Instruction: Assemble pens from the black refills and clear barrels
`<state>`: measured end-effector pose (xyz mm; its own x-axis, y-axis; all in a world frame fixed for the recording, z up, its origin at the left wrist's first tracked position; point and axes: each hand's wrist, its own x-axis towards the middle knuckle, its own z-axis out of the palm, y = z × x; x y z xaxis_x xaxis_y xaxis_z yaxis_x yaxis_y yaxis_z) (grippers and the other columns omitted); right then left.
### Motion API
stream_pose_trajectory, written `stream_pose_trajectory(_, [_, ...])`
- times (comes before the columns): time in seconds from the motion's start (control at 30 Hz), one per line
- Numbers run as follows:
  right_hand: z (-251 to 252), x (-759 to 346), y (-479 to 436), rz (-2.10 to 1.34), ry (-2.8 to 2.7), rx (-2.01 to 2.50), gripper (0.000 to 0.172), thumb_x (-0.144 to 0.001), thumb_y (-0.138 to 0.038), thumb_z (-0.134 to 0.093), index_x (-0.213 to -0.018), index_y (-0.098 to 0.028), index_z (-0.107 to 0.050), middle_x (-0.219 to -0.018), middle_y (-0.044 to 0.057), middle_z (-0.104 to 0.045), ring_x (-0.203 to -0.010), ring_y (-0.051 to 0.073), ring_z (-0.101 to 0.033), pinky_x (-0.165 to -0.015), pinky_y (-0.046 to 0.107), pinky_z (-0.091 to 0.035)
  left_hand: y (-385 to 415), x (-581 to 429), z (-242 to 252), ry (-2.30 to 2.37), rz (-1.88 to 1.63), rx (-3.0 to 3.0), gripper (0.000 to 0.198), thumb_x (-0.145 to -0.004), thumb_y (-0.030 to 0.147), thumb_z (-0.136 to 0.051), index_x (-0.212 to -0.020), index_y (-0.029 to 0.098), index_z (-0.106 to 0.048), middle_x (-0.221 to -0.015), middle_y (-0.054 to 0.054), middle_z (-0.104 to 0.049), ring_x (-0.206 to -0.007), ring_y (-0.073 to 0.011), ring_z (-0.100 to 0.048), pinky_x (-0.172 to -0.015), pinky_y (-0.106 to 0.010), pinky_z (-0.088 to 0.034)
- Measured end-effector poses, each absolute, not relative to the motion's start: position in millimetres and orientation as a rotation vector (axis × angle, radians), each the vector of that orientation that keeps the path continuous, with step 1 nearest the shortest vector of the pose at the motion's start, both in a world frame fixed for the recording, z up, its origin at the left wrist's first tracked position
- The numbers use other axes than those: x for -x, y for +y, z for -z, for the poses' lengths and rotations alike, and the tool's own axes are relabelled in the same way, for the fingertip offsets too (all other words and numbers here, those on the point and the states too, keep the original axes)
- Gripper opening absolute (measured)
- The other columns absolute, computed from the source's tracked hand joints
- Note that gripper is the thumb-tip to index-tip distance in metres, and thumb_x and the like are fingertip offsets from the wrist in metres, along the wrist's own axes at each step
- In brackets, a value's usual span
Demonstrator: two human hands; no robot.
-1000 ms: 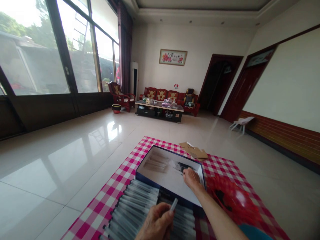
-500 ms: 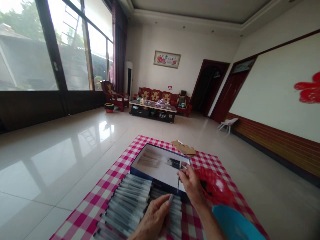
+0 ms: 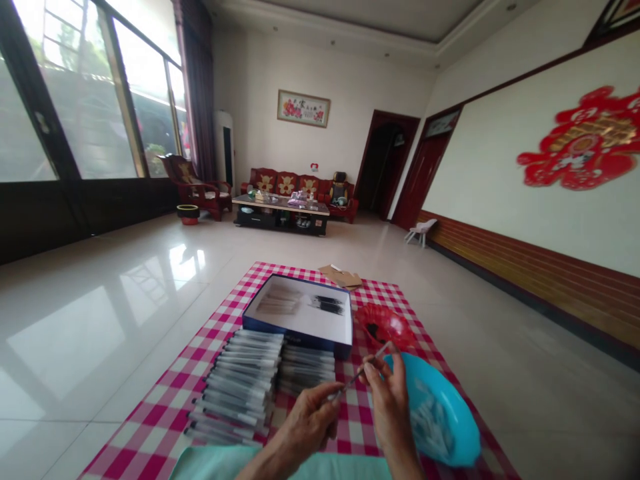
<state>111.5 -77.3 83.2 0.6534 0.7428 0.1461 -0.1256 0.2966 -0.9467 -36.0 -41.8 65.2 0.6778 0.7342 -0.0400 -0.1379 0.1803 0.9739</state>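
Observation:
My left hand (image 3: pixel 309 423) and my right hand (image 3: pixel 386 393) are close together near the lower middle, above a red and white checked cloth (image 3: pixel 160 410). Together they pinch a thin pen-like stick (image 3: pixel 361 372), the left at its lower end and the right at its upper part. Rows of pens (image 3: pixel 247 383) in clear sleeves lie on the cloth just left of my hands. Behind them sits a shallow blue-rimmed box (image 3: pixel 300 313) with a few dark pens inside. A blue bowl (image 3: pixel 440 413) holding small white pieces stands right of my right hand.
A red plastic bowl (image 3: pixel 383 325) sits beyond the blue one, and flat cardboard pieces (image 3: pixel 341 276) lie at the cloth's far edge. A teal cloth (image 3: pixel 220 465) covers my lap. Glossy tiled floor (image 3: pixel 125 300) surrounds the cloth; a coffee table (image 3: pixel 283 212) and red sofa stand far back.
My right hand has come back from the box with a thin stick and met my left hand. The camera view has swung right, bringing the blue bowl into sight.

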Motion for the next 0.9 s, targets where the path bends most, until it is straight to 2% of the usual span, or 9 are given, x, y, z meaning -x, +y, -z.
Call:
stream_pose_trajectory(0.2, [-85, -100, -91, -0.603, -0.732, 1.161, 0.070, -0.076, -0.038, -0.067, -0.136, -0.028, -0.030, -0.086, -0.001, -0.062, -0.071, 0.014, -0.060, -0.068, 0.029, -0.050, -47, 33, -61, 0.579, -0.621, -1.308, 0.070, -0.074, 0.061, -0.056, -0.115, 0.004, -0.061, -0.043, 0.006, -0.047, -0.030, -0.0043, -0.029, -0.031, -0.018, -0.020])
stream_pose_trajectory(0.37, [-58, -92, -89, -0.537, -0.758, 1.145, 0.065, -0.073, -0.038, -0.069, -0.127, -0.024, -0.034, -0.080, -0.001, -0.063, -0.076, 0.018, -0.062, -0.071, 0.032, -0.052, -42, 31, -40, 0.588, -0.651, -1.426, 0.059, -0.081, 0.053, -0.054, -0.117, 0.006, -0.061, -0.045, 0.006, -0.048, -0.032, -0.0044, -0.031, -0.033, -0.017, -0.023])
stream_pose_trajectory(0.53, [-35, -85, -89, -0.458, -0.803, 1.218, 0.035, -0.078, -0.038, -0.064, -0.106, -0.022, -0.049, -0.089, 0.003, -0.064, -0.085, 0.019, -0.064, -0.077, 0.032, -0.053, -39, 30, -25, 0.595, -0.643, -1.450, 0.056, -0.082, 0.049, -0.053, -0.118, 0.006, -0.060, -0.046, 0.006, -0.049, -0.033, -0.0045, -0.032, -0.033, -0.016, -0.025])
stream_pose_trajectory(0.63, [-35, -82, -95, -0.417, -0.897, 1.348, 0.022, -0.084, -0.040, -0.055, -0.096, -0.021, -0.056, -0.088, 0.005, -0.065, -0.084, 0.020, -0.064, -0.074, 0.031, -0.053, -39, 29, -24, 0.601, -0.635, -1.433, 0.058, -0.082, 0.051, -0.053, -0.119, 0.006, -0.060, -0.046, 0.006, -0.049, -0.033, -0.0044, -0.031, -0.034, -0.017, -0.025])
stream_pose_trajectory(0.9, [-51, -143, -114, -0.017, -1.307, 1.813, 0.030, -0.088, -0.033, -0.041, -0.097, -0.018, -0.065, -0.100, 0.010, -0.067, -0.092, 0.021, -0.063, -0.078, 0.029, -0.051, -40, 28, -32, 0.640, -0.604, -1.368, 0.071, -0.075, 0.058, -0.056, -0.122, 0.004, -0.056, -0.045, 0.006, -0.049, -0.033, -0.0048, -0.030, -0.034, -0.018, -0.023])
